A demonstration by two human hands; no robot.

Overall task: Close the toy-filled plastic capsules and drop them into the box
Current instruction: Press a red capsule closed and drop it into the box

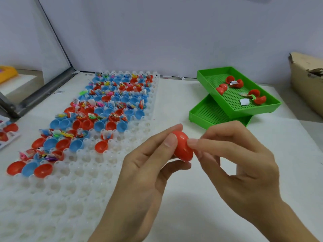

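Head cam: a red capsule [182, 145] is pinched between both hands above the white table [201, 180], left hand [145, 165] curled round it, right hand [239, 158] gripping with thumb and fingertips. Cardboard box [305, 81] is seen far right, open capsules [108, 105] parked in the white tray [70, 198]

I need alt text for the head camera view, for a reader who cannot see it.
Two hands hold one red capsule above a white table: left hand grips it, right hand pinches its side. Left lies a white holder tray with open red and blue capsule halves; behind stand two green trays and a cardboard box.
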